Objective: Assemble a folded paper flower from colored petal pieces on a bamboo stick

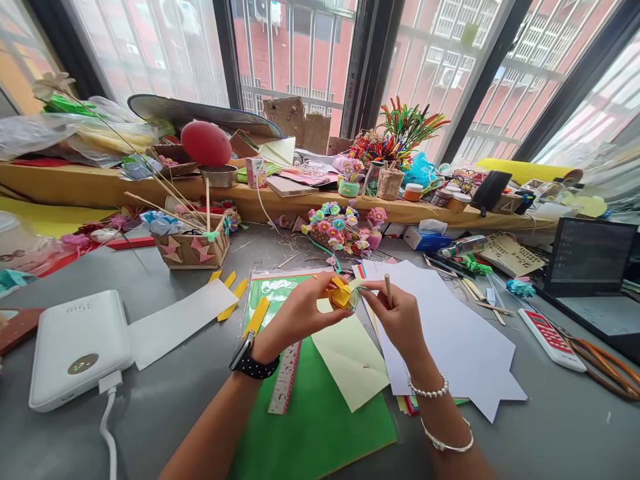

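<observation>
My left hand [297,313], with a black watch on the wrist, is closed around a small yellow folded paper flower [341,295] held above the table. My right hand [395,313], with bracelets on the wrist, pinches the flower's right edge and also holds a thin wooden stick [388,288] upright between its fingers. Beneath the hands lie a pale yellow paper sheet [350,357], a green sheet [320,413] and a ruler [286,377].
White paper sheets [450,333] lie to the right, yellow paper strips [235,293] and a white device [75,343] with a cable to the left. A cardboard box of paper flowers [193,247], a flower bouquet [340,230], a calculator [550,337], scissors [605,367] and a laptop [590,267] ring the grey table.
</observation>
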### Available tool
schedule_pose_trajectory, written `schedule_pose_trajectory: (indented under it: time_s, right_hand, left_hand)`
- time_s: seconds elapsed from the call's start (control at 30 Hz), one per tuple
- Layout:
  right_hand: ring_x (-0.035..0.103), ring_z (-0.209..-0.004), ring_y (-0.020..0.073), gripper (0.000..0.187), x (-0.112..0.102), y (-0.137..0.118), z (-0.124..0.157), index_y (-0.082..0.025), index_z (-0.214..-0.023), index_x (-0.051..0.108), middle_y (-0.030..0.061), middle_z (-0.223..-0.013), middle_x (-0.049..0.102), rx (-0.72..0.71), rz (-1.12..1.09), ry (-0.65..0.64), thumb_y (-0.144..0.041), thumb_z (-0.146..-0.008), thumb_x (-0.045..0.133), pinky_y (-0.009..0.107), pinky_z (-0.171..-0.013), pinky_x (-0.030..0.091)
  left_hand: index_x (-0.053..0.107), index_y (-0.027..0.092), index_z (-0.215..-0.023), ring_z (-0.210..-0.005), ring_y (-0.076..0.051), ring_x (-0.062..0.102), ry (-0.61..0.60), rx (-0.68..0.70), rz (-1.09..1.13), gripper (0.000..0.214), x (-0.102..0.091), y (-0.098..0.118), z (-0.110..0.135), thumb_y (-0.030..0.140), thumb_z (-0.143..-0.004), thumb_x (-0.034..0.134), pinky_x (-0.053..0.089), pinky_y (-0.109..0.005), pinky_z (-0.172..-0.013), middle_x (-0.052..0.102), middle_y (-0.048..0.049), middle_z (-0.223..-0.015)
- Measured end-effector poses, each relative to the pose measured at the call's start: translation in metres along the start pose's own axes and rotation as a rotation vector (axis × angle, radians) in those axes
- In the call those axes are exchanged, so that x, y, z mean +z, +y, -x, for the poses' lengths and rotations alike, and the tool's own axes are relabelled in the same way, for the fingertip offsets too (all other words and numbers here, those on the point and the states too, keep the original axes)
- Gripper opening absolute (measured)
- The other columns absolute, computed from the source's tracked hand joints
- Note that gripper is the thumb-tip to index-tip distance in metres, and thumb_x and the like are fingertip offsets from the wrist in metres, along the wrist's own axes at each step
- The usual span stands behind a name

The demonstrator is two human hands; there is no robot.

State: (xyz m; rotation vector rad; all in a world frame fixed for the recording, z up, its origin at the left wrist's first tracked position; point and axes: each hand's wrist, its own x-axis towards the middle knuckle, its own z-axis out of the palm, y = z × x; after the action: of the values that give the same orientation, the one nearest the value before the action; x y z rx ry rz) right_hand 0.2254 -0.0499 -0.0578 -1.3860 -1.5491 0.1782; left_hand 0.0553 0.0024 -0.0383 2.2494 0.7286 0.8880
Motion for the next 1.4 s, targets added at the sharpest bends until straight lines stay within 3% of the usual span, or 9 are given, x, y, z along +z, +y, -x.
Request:
schedule_pose_trajectory:
  time_s: [0.23, 0.53, 0.73, 0.9, 1.0, 1.1, 1.2, 1.4]
  right_hand:
    - [0.035, -0.042, 0.0080, 0.018, 0.002, 0.001, 0.001, -0.017, -0.079, 0.065, -0.0027, -0.052, 0.052, -0.037, 0.018, -0.009, -0.030, -0.079, 0.053, 0.021, -0.043, 0.031]
    - [0.053, -0.056, 0.0135, 0.013, 0.012, -0.002, 0.005, -0.018, -0.079, 0.062, 0.0043, -0.074, 0.065, -0.096, 0.052, 0.063, -0.023, -0.078, 0.050, 0.024, -0.051, 0.042]
    - [0.053, -0.054, 0.0139, 0.015, 0.019, -0.005, 0.008, -0.018, -0.078, 0.063, 0.0051, -0.072, 0.065, -0.100, 0.082, 0.132, -0.024, -0.079, 0.049, 0.026, -0.051, 0.042]
    - [0.047, -0.044, 0.0105, 0.018, 0.019, -0.011, 0.010, -0.018, -0.081, 0.065, 0.0035, -0.068, 0.066, -0.059, 0.055, 0.141, -0.028, -0.079, 0.050, 0.024, -0.044, 0.039]
    - [0.053, -0.050, 0.0113, 0.022, 0.013, -0.013, 0.009, -0.017, -0.088, 0.065, 0.0034, -0.073, 0.068, 0.054, -0.104, 0.068, -0.031, -0.080, 0.051, 0.022, -0.045, 0.042]
    - [0.061, -0.070, 0.0167, 0.026, 0.008, -0.014, 0.008, -0.017, -0.092, 0.067, 0.0051, -0.083, 0.069, 0.121, -0.248, -0.021, -0.034, -0.081, 0.051, 0.025, -0.057, 0.047]
    - [0.061, -0.075, 0.0183, 0.026, 0.005, -0.014, 0.006, -0.017, -0.092, 0.068, 0.0061, -0.088, 0.069, 0.121, -0.268, -0.028, -0.034, -0.081, 0.051, 0.027, -0.062, 0.047]
    - [0.056, -0.064, 0.0141, 0.023, 0.003, -0.010, 0.003, -0.018, -0.096, 0.066, 0.0037, -0.078, 0.066, 0.033, -0.261, -0.108, -0.029, -0.080, 0.053, 0.025, -0.057, 0.044]
  left_hand:
    - [0.054, 0.021, -0.099, -0.087, -0.019, 0.056, -0.033, 0.015, -0.099, 0.031, -0.003, 0.002, 0.002, 0.032, -0.071, 0.060, 0.045, -0.031, -0.077, 0.060, -0.0058, -0.098]
    - [0.054, 0.018, -0.092, -0.074, -0.017, 0.054, -0.008, 0.004, -0.134, 0.031, -0.003, 0.003, 0.002, 0.040, -0.072, 0.058, 0.044, -0.030, -0.068, 0.057, -0.0043, -0.085]
    - [0.052, 0.017, -0.095, -0.076, -0.015, 0.056, -0.066, -0.082, 0.210, 0.033, -0.001, 0.002, 0.001, 0.040, -0.072, 0.059, 0.047, -0.027, -0.068, 0.055, -0.0033, -0.085]
    - [0.053, 0.015, -0.092, -0.063, -0.012, 0.052, -0.114, -0.204, 0.391, 0.032, 0.002, -0.002, -0.002, 0.041, -0.074, 0.056, 0.044, -0.023, -0.056, 0.053, -0.0003, -0.072]
    - [0.056, 0.015, -0.081, -0.065, -0.011, 0.050, -0.067, -0.295, 0.497, 0.029, 0.001, -0.004, -0.004, 0.043, -0.073, 0.056, 0.041, -0.022, -0.056, 0.053, 0.0007, -0.072]
    - [0.058, 0.015, -0.082, -0.071, -0.013, 0.052, -0.045, -0.382, 0.650, 0.029, 0.000, -0.004, -0.004, 0.043, -0.074, 0.054, 0.042, -0.023, -0.062, 0.056, -0.0002, -0.075]
    - [0.058, 0.016, -0.085, -0.073, -0.013, 0.054, -0.049, -0.420, 0.722, 0.031, 0.001, -0.005, -0.004, 0.045, -0.076, 0.052, 0.043, -0.023, -0.063, 0.057, -0.0009, -0.077]
    - [0.058, 0.017, -0.075, -0.062, -0.011, 0.054, -0.100, -0.492, 0.857, 0.036, 0.001, -0.014, -0.005, 0.050, -0.079, 0.044, 0.041, -0.021, -0.054, 0.061, -0.0007, -0.068]
